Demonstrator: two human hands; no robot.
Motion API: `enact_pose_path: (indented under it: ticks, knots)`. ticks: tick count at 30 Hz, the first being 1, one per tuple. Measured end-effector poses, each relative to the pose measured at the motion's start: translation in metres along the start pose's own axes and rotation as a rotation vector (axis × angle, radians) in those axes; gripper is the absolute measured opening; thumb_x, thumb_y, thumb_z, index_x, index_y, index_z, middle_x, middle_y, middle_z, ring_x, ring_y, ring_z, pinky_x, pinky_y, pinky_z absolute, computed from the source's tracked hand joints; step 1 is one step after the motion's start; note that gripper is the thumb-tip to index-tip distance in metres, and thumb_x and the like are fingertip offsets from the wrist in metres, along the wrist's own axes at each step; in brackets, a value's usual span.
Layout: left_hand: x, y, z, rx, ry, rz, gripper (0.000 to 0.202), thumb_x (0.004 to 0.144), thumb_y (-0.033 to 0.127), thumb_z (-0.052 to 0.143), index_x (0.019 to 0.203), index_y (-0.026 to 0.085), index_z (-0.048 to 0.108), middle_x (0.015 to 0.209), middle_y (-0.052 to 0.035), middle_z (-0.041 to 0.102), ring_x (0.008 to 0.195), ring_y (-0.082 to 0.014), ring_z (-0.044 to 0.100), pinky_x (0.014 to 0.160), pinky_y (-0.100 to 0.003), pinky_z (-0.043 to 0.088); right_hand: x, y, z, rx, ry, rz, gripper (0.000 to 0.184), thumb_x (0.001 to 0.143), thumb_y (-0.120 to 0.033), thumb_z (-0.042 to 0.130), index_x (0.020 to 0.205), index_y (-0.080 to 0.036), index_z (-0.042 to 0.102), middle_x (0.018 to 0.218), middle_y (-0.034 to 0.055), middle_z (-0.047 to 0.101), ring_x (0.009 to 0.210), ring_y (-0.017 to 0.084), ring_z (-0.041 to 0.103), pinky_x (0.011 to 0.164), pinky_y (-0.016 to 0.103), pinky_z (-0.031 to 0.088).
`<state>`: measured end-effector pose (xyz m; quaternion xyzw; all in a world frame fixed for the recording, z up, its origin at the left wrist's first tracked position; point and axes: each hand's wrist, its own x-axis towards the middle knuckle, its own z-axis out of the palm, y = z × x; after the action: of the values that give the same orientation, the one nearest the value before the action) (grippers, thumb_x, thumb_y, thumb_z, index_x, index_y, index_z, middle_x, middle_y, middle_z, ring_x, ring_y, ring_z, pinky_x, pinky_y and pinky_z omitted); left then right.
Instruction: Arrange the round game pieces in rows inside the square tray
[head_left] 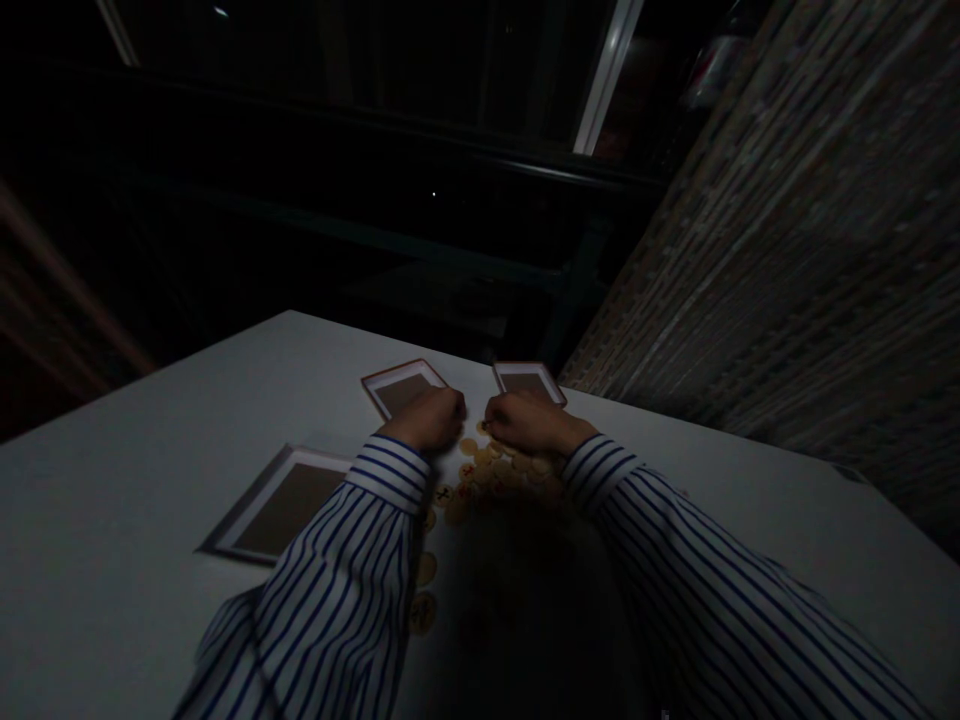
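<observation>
My left hand and my right hand rest side by side with curled fingers, almost meeting above a heap of round yellow tokens with red and black marks. Whether either hand holds a token is hidden. Two loose tokens lie apart, near my left forearm. Flat white-framed panels with brown centres lie around the heap: one beyond my left hand, one beyond my right hand, and a larger one left of my left sleeve.
All this lies on a white table, whose far corner points into the dark. A brick wall rises beyond the right side, and dark metal framing stands behind the far edge. My body's shadow falls across the near table.
</observation>
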<state>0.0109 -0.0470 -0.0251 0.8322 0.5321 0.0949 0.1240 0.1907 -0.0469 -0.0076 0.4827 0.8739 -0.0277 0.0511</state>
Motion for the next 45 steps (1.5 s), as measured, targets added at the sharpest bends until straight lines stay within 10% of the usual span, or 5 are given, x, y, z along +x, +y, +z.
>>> enact_pose_path:
  ticks: [45]
  knots:
    - [0.001,-0.005,-0.004,-0.018,0.027,-0.038,0.023,0.077,0.018,0.044,0.092,0.017,0.062,0.095,-0.0113,0.066,0.091,-0.0213,0.060,0.076,-0.028,0.043,0.019,-0.012,-0.006,-0.056,-0.133,-0.055,0.030,0.073,-0.030,0.052,0.100,-0.022,0.062,0.097,0.0074,0.066,0.087,0.022,0.060,0.068,0.028,0.039]
